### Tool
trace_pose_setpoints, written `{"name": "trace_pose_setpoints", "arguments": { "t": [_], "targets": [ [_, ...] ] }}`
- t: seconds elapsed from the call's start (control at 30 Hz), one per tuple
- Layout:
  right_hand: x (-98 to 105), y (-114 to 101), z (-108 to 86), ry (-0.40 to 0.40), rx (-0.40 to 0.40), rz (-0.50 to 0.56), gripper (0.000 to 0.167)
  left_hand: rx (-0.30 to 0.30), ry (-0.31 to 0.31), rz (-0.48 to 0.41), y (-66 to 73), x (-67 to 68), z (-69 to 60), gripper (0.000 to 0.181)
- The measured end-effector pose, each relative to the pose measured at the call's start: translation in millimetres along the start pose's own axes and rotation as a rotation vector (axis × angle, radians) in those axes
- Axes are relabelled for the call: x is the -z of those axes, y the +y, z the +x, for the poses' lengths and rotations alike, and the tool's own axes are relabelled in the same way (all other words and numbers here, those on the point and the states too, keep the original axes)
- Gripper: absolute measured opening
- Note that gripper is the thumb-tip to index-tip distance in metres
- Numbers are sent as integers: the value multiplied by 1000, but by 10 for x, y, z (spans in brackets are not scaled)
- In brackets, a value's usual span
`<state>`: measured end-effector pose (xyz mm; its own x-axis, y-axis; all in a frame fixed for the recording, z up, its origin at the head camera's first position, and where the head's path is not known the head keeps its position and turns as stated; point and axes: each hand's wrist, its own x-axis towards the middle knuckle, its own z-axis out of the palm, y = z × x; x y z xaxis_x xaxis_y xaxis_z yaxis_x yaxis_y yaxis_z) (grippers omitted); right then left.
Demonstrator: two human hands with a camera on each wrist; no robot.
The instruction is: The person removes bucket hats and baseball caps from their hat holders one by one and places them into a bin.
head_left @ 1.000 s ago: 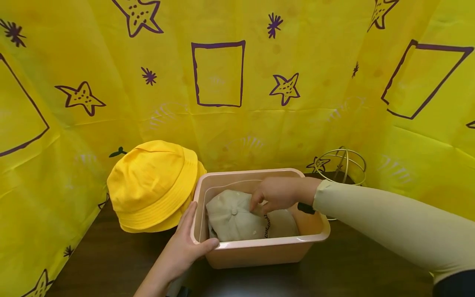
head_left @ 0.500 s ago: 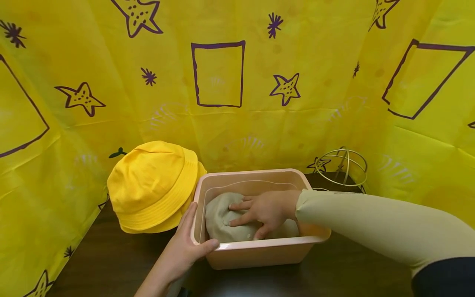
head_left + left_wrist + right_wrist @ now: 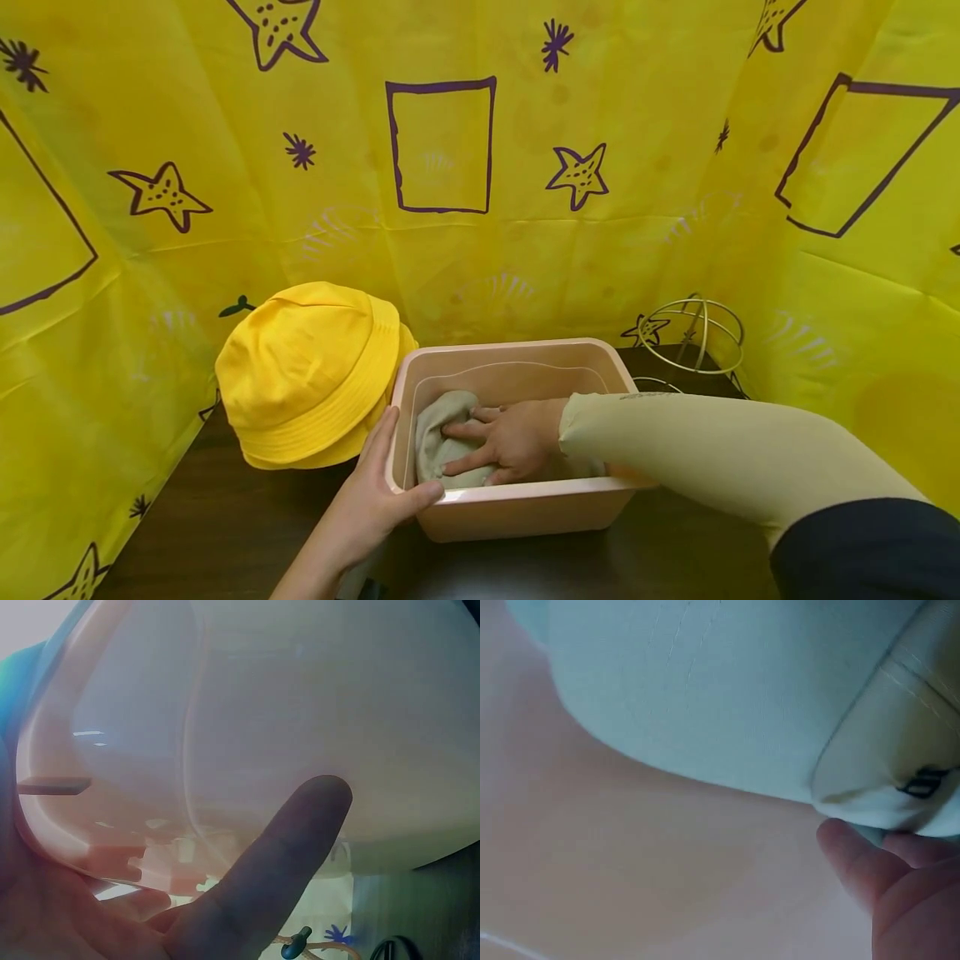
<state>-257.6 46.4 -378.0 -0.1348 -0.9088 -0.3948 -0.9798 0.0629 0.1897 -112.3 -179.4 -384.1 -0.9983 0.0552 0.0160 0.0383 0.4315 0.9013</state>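
A pink plastic bin [image 3: 517,515] stands on the dark table, with a pale grey-green baseball cap [image 3: 442,410] inside it. My left hand [image 3: 371,496] grips the bin's near left corner, fingers along the left rim and thumb along the front. The left wrist view shows that thumb [image 3: 274,859] lying straight against the bin's wall. Inside the bin, my right hand [image 3: 517,442] presses on the cap's crown with spread fingers, denting the cloth. The cap's brim and part of its dark lettering [image 3: 924,784] appear in the right wrist view; the sleeve hides them from above.
Yellow bucket hats [image 3: 307,367], apparently stacked, sit against the bin's left side. A gold wire stand [image 3: 701,333] is behind the bin at the right. Yellow printed cloth [image 3: 450,267] hangs around the dark table [image 3: 187,525].
My right hand has moved from pinching near the cap's middle to pressing its crown with spread fingers, shifting leftward and deeper. The crown has sunk in. My left hand keeps its place.
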Motion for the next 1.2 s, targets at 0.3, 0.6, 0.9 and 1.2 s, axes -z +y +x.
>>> {"name": "trace_pose_setpoints", "arguments": {
  "t": [0.3,0.6,0.9,1.2],
  "targets": [
    [-160,-58,171,-87,-85,-36,60,-1,0,10,-20,-19,11,114],
    [-297,-72,280,-105,-101,-32,67,21,3,53,-5,-24,-1,115],
    [-302,-106,355,-182,-122,-78,77,31,11,73,6,-17,-23,113],
    [-359,-87,396,-213,-123,-85,86,15,9,41,-1,-15,12,113]
  ]
}}
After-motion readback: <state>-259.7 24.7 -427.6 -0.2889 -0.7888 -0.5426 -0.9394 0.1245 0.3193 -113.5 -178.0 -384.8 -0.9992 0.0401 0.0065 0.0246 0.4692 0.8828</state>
